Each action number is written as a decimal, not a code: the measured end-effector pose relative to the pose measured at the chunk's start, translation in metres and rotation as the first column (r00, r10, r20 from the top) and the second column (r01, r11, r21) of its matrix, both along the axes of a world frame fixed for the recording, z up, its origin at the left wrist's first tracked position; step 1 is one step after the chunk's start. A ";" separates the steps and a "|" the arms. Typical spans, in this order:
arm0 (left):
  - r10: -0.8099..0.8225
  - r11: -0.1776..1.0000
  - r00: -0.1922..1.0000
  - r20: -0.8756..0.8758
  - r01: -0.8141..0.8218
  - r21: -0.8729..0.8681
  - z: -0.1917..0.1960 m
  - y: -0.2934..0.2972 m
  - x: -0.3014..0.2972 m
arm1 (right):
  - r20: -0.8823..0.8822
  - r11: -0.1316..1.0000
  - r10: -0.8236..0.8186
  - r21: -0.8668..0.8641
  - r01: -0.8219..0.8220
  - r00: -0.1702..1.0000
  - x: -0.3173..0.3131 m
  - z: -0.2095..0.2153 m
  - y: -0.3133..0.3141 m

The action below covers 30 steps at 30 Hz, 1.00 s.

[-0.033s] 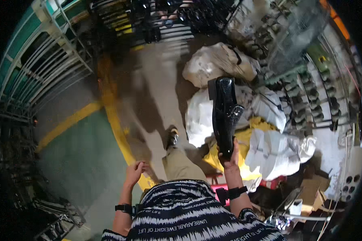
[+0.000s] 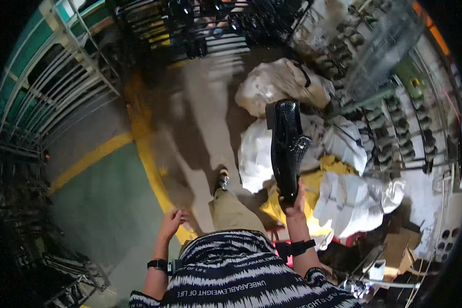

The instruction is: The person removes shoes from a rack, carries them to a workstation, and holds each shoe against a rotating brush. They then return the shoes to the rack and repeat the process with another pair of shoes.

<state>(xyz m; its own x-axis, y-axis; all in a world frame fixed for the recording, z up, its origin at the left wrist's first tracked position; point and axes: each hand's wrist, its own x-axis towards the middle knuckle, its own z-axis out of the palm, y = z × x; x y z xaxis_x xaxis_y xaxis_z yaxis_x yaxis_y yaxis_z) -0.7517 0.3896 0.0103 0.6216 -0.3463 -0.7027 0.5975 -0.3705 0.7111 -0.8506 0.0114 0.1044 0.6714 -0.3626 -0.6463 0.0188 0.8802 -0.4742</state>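
Shoe (image 2: 285,149) is in the right hand (image 2: 294,206), before the sacks (image 2: 254,154), fingers wrapped around its near end, likely the toe; a steady, light grip should spare the gloss and avoid brushing sacks; left hand (image 2: 174,219) loosely curled, seemingly empty

Green floor (image 2: 102,205), yellow border stripe (image 2: 151,177)

white lettering (image 2: 249,286) — repeated across the patterned shirt (image 2: 218,267)

black-and-white patterned shirt (image 2: 226,274), khaki trousers (image 2: 233,211), black wrist straps (image 2: 303,247)
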 end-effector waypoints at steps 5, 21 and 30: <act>0.475 0.876 0.852 -0.219 -0.435 0.209 -0.049 0.020 0.069 | -0.113 0.992 0.042 -0.117 -0.055 0.993 0.110 -0.003 -0.054; 0.718 0.692 0.595 -0.362 -0.665 0.281 -0.076 -0.022 0.334 | -0.292 0.982 -0.167 0.036 0.185 0.942 0.454 -0.025 -0.148; 0.716 0.696 0.686 -0.128 -0.714 0.075 -0.021 -0.094 0.565 | -0.251 0.921 -0.353 -0.264 0.287 0.901 0.563 0.014 -0.228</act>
<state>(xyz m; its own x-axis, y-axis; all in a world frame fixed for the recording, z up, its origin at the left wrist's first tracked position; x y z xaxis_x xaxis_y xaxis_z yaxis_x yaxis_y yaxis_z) -0.1862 0.2957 -0.0105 0.5729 0.1760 -0.8005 0.7759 0.1985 0.5988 -0.2881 -0.2168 0.1188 0.2916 -0.6785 -0.6743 0.1161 0.7248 -0.6791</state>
